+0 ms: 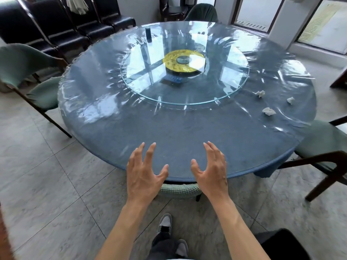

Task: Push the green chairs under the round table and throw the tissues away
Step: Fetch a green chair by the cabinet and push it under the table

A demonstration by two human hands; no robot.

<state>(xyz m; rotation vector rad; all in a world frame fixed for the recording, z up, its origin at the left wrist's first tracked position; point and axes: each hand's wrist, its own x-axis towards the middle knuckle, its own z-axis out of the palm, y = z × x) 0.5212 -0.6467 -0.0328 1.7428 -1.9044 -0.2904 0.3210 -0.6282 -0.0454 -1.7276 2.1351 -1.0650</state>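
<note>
A round table (116,132) with a blue cloth under clear plastic fills the view. Three crumpled white tissues lie on its right side: one (260,93), one (290,100) and one (268,111). My left hand (144,171) and my right hand (211,169) hover open, fingers spread, over the table's near edge. Just below them the top of a green chair back (179,190) shows, tucked against the table. Another green chair (28,79) stands at the left, one (323,139) at the right, and one (201,13) at the far side.
A glass turntable (234,87) with a yellow centre disc (185,61) sits mid-table. A dark cylinder (148,33) stands near the far edge. Black chairs (62,25) line the back left wall. Glass doors (319,23) are at the back right. A dark object (281,243) sits by my feet.
</note>
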